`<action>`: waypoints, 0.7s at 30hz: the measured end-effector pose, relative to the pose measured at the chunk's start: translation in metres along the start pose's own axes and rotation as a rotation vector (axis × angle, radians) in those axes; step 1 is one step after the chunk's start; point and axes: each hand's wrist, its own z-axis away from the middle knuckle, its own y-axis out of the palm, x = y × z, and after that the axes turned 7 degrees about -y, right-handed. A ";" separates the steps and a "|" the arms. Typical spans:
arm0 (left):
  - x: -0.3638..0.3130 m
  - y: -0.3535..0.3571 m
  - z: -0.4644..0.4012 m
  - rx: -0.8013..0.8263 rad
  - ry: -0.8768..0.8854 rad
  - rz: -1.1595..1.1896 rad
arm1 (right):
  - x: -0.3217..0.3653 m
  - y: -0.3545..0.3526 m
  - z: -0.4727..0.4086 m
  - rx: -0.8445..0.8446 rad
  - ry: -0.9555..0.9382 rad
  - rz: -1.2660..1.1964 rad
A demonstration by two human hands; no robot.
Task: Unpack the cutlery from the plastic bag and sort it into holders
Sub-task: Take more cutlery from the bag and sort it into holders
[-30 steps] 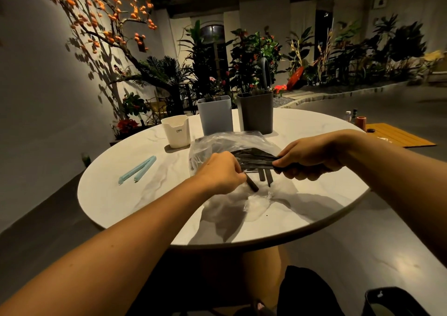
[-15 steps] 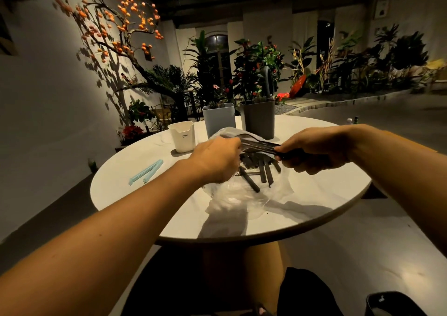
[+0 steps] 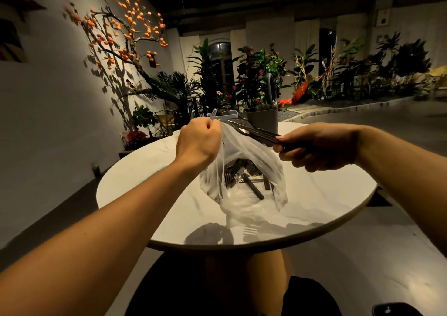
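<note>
We are seeing the clear plastic bag (image 3: 244,170) standing open on the round white table (image 3: 326,199), with dark-handled cutlery (image 3: 244,177) lying inside it. Behind it a light grey holder (image 3: 227,113) and a dark grey holder (image 3: 262,119) are standing side by side; we cannot tell what they contain. The left hand (image 3: 197,144) is pinching the bag's top edge in a raised fist. The right hand (image 3: 319,146) is gripping a bundle of utensils (image 3: 251,128) by the handles, held level above the bag.
</note>
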 end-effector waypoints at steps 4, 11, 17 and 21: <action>-0.009 0.005 -0.016 0.067 -0.112 0.189 | 0.007 -0.003 -0.005 0.043 -0.006 -0.016; -0.008 0.013 -0.044 0.122 -0.197 0.137 | 0.031 -0.024 -0.003 0.022 0.030 0.079; -0.014 0.017 -0.032 0.648 -0.350 0.082 | 0.024 -0.021 -0.023 -0.027 -0.001 0.046; -0.009 0.016 -0.030 0.822 -0.250 0.067 | 0.019 -0.018 -0.042 -0.013 0.006 0.067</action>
